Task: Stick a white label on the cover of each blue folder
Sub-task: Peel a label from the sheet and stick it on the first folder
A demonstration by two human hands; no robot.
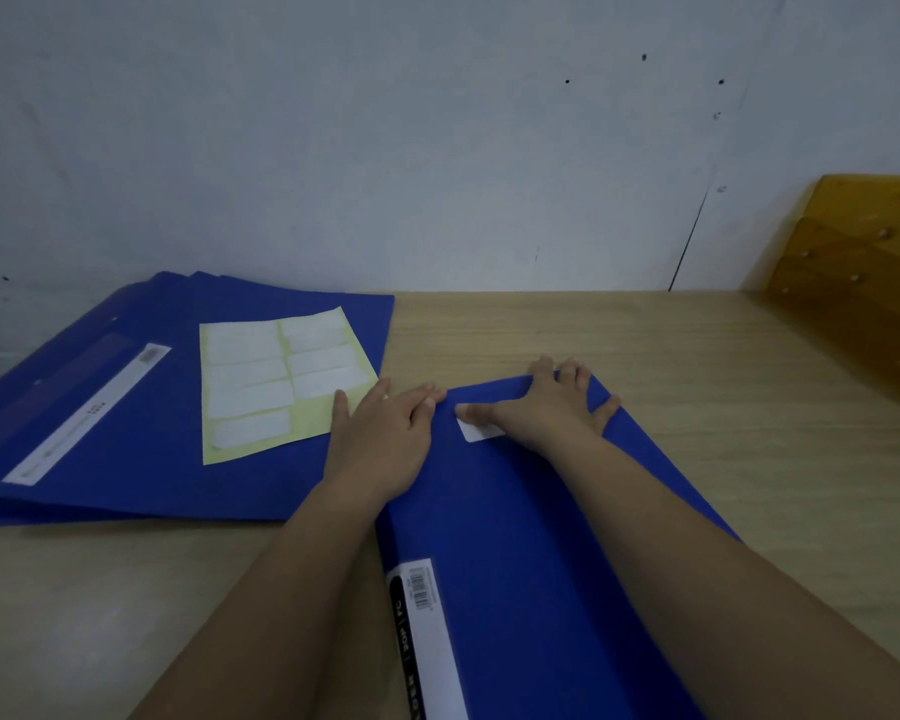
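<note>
A blue folder (531,537) lies in front of me on the wooden table, with a white spine strip near its lower left. A white label (476,431) sits on its cover near the far end. My right hand (552,405) lies flat on the cover, its thumb pressing the label and its fingers spread to the far edge. Beside it, my left hand (385,433) rests flat at the folder's left edge. A stack of blue folders (126,433) lies at the left. On top of the stack is a yellow label sheet (281,381) with several white labels.
The wooden table (723,407) runs back to a pale wall. A yellow-brown wooden panel (863,283) stands at the right rear corner.
</note>
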